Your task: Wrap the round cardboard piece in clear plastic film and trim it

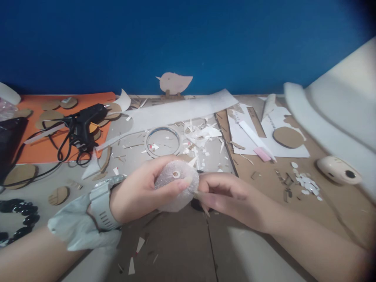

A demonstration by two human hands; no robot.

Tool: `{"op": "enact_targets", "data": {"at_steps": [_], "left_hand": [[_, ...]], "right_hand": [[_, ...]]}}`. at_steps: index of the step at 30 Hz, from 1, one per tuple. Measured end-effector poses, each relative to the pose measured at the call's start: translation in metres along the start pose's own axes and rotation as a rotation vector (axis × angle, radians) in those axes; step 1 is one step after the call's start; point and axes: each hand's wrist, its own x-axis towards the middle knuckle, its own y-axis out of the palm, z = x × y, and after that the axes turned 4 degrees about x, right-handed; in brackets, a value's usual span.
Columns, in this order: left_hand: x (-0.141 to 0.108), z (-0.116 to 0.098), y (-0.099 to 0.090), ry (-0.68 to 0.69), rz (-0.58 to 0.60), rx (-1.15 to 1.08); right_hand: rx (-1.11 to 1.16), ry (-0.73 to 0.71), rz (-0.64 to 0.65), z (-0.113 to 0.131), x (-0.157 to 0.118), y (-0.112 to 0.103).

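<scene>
My left hand (147, 186) is closed around a round, glittery white craft piece (179, 197), its thumb pressed across the front. A small eye-like ring sits on that face, and a pale pointed tip (192, 162) sticks out at the upper right. At the piece's right edge, my right hand (226, 196) has its fingers curled and pinched. Whatever lies between those fingertips is too hidden to name. A thin pale pointed sliver (207, 211) shows just below them. Behind my hands lies a roll of tape (163, 141).
A black glue gun (86, 125) with its cord rests on orange sheet (32, 147) at left. A pink bird cutout (175, 83) stands against the blue wall. Paper scraps litter the middle. Right are a white-and-pink cutter (255, 139), a cardboard disc (288, 137) and a cream device (337, 169).
</scene>
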Motion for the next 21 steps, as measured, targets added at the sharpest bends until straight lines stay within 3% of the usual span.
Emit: {"op": "enact_targets", "data": {"at_steps": [6,8,11,13,16,21], "left_hand": [[0.0,-0.002,0.001,-0.016,-0.064,-0.058],[-0.001,-0.002,0.002,-0.052,-0.056,-0.113],[-0.001,-0.003,0.001,-0.082,-0.068,-0.133],[-0.001,-0.003,0.001,-0.078,-0.049,-0.144],[0.0,-0.004,0.001,-0.071,-0.036,-0.173],[0.0,-0.003,0.001,-0.062,-0.062,-0.16]], "right_hand": [[-0.188,-0.111,0.063,0.0,-0.001,0.001],[-0.259,-0.262,-0.046,-0.003,-0.001,0.003],[-0.411,-0.662,-0.299,-0.007,-0.004,0.007],[-0.55,-0.801,-0.391,-0.008,-0.006,0.009],[-0.664,-0.818,-0.446,-0.005,-0.008,0.011],[-0.624,-0.812,-0.479,-0.003,-0.009,0.011]]}}
